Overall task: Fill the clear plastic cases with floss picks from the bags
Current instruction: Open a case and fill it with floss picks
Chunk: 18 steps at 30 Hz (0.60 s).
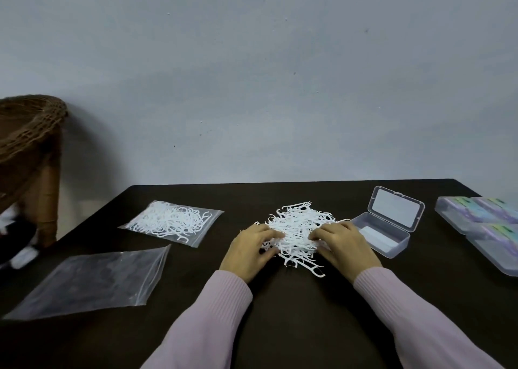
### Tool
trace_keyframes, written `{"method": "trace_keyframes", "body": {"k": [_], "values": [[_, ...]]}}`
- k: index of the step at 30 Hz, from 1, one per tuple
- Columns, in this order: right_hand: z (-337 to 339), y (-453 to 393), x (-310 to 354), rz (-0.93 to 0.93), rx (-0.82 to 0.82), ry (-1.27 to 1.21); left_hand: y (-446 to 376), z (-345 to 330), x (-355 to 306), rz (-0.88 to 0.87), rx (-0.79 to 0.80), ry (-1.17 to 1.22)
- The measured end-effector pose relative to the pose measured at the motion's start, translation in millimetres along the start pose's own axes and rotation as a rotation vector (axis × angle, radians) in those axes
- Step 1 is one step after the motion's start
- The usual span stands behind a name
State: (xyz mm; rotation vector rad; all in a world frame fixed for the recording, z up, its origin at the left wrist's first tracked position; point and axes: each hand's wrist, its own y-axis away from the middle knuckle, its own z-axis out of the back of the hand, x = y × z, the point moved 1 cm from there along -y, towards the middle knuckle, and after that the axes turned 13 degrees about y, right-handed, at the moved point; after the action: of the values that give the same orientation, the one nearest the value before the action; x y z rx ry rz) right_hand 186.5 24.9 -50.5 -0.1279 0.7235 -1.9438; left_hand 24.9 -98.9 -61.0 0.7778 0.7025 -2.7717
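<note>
A loose pile of white floss picks lies on the dark table. My left hand is at the pile's left edge, its fingers curled into the picks. My right hand is at the right edge, fingertips also curled into the picks. Just right of the pile stands an open clear plastic case, lid up, with what looks like a white card inside. A sealed bag of floss picks lies to the left. An empty zip bag lies flat nearer me at the left.
Several closed clear cases with coloured contents are stacked at the table's right edge. A wicker stool stands off the table's left side against the pale wall.
</note>
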Motion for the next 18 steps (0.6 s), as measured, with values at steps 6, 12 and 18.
{"method": "trace_keyframes", "body": {"k": [6, 12, 18], "values": [[-3.4, 1.3, -1.0, 0.012, -0.166, -0.011, -1.0, -0.8, -2.4, -0.095, -0.141, -0.057], [0.2, 3.7, -5.1, -0.119, -0.223, -0.149, -1.6, 1.1, -6.5, -0.118, -0.273, -0.034], [1.9, 6.0, -10.4, -0.272, -0.142, -0.438, -2.9, 2.8, -4.7, -0.082, -0.335, 0.111]]}}
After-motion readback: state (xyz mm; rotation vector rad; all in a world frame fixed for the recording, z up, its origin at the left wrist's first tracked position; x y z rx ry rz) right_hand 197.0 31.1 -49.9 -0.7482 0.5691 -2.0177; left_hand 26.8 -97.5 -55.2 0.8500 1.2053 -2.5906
